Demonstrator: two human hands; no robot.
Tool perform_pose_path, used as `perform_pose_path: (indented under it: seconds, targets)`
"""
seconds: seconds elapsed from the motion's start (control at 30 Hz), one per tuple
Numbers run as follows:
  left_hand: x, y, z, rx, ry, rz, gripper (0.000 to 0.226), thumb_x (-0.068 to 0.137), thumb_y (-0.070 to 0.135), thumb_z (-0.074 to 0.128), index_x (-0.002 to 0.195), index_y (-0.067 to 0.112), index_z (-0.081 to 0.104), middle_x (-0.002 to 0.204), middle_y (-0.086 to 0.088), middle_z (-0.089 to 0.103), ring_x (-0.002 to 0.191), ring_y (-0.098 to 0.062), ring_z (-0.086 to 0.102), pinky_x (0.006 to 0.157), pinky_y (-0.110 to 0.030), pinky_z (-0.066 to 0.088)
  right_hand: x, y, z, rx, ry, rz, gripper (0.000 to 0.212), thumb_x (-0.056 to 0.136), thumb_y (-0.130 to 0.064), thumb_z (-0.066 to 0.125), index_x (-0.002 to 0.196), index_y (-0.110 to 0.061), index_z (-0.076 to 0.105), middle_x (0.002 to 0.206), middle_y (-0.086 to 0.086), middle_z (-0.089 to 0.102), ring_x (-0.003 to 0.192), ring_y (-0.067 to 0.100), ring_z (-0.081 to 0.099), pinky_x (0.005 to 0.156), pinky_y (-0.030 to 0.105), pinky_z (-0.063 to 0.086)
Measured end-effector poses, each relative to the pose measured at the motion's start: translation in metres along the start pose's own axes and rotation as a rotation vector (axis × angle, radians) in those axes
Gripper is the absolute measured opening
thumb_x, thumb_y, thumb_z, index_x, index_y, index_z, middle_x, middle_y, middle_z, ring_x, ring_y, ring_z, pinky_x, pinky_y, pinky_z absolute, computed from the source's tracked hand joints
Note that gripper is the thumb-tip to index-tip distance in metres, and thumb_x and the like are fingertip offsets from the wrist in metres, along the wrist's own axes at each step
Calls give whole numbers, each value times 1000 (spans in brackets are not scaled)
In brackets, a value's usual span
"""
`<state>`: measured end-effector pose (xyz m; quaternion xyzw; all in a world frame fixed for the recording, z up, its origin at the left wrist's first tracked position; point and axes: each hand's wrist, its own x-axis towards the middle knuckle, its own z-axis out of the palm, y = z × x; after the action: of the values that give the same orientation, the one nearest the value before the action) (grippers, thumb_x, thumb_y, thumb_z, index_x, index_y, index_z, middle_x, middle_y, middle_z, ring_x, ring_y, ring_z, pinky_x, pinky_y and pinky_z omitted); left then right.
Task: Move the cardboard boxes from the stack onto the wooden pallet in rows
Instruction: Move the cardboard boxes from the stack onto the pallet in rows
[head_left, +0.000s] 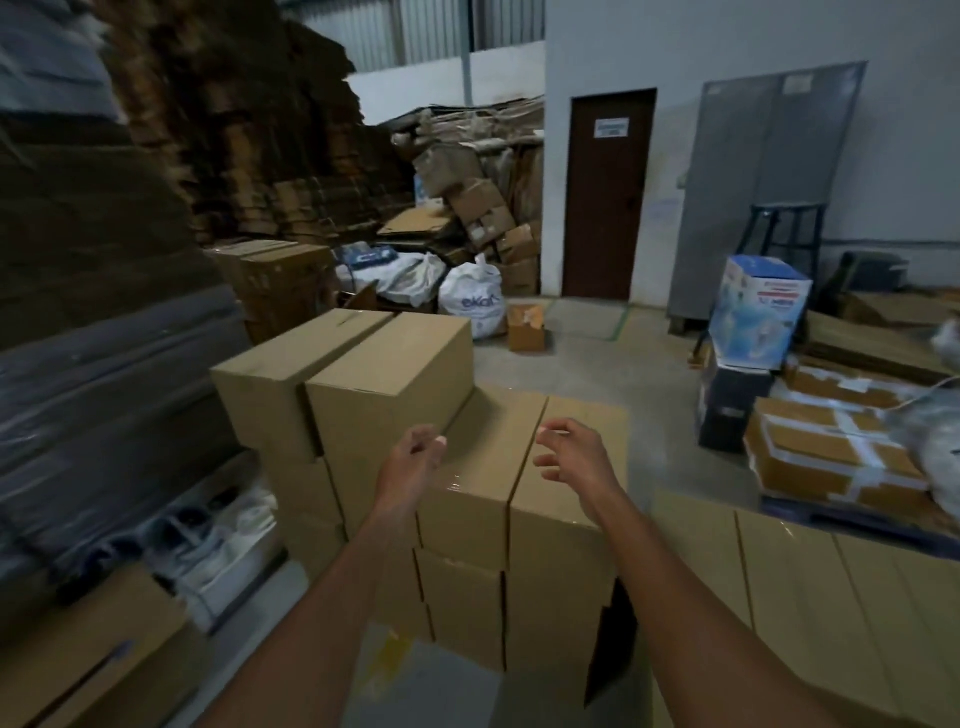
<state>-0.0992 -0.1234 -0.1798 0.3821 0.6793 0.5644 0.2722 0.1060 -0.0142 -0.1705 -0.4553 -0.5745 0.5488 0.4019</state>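
Observation:
A stack of plain brown cardboard boxes (483, 467) rises in front of me, several layers high. Two boxes (363, 374) sit one layer higher at its far left. My left hand (413, 462) hovers over the near top box with curled fingers and holds nothing. My right hand (569, 457) hovers over the neighbouring top box (587, 415), fingers spread, also empty. Both hands are just above the box tops, a little apart from each other. More brown boxes (810, 587) stand lower at the right. No wooden pallet shows.
Tall piles of flattened cardboard (234, 130) fill the left. White sacks (472, 301) and a small open box (527, 325) lie on the concrete floor (587, 364) beyond. At the right stand a blue printed box (758, 312), taped cartons (831, 452), a brown door (605, 192) and a grey cabinet (769, 182).

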Motion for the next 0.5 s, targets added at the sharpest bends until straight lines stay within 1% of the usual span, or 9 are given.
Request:
perform_pose_path:
  seconds: [0.07,0.17,0.23,0.3,0.4,0.43,0.5]
  targets:
    - [19,-4,-35,13,11,-5,28,101,32,61,129,27,60,124,2,63,111,-19,62,95,-38,54,11,-5,41,8,-18,-12,8,93,-21,65,101,-20,68,102,7,71,76,23,71,59,32,53]
    - [56,-14,-87,39,43,-5,28,100,32,62,128,26,61,128,-2,65,113,-23,64,101,-46,52,30,-13,100,2,-40,-24,11,94,-25,66,104,-19,68,102,7,71,81,25,71,61,32,54]
    - [81,-20,-117,51,47,-9,29,101,33,61,129,27,60,130,-3,64,115,-23,63,103,-48,51,41,-17,134,-4,-42,-28,16,95,-25,65,108,-16,68,101,6,70,81,22,69,62,32,55]
    - [100,-27,-145,61,55,-8,28,101,35,60,128,31,60,129,-1,63,116,-21,62,100,-44,52,51,-17,163,-9,-38,-20,17,96,-25,64,110,-15,68,101,5,70,82,21,68,62,31,56]
    - [124,-38,-175,44,87,-9,26,100,36,60,126,32,61,128,3,62,115,-19,61,87,-34,52,69,-15,198,-28,-36,6,18,97,-26,64,112,-17,67,102,5,70,86,23,69,64,32,56]
    - [133,-41,-182,43,85,-17,29,100,35,60,128,29,61,128,3,61,116,-19,60,87,-33,51,76,-14,207,-36,-32,17,18,97,-26,64,113,-18,66,102,5,70,86,23,70,66,33,56]
    - [150,-49,-193,37,80,-25,32,100,34,61,131,26,61,128,3,62,118,-19,59,95,-37,50,93,-13,226,-43,-32,21,17,97,-27,64,112,-18,66,101,6,70,86,23,69,70,37,59]
